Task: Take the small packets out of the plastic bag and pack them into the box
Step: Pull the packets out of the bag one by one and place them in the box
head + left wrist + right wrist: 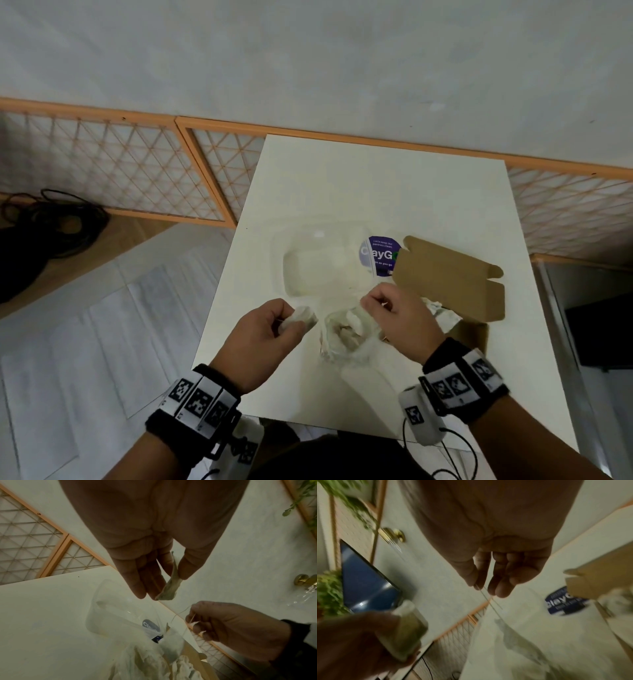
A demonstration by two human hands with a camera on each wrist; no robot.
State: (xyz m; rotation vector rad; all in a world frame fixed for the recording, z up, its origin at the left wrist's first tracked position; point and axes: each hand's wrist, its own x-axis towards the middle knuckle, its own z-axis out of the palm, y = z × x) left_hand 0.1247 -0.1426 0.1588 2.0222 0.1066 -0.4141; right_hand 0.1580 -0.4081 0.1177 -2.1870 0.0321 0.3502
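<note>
Table [359, 178], white and square, carries everything: brown cardboard box [452, 274] lies open just right of the crinkled clear plastic bag [346, 335]. Left hand [263, 329] pinches one small pale tea packet [301, 317]; right hand [397, 315] pinches thin strings [181, 613]. Best untangle gently before boxing.

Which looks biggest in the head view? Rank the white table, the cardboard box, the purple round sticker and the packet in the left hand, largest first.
1. white table
2. cardboard box, lid open
3. purple round sticker, partly hidden by the box flap
4. packet pinched in the left hand

The packet is partly covered by fingers, so ranks 3 and 4 are unsure.
</note>
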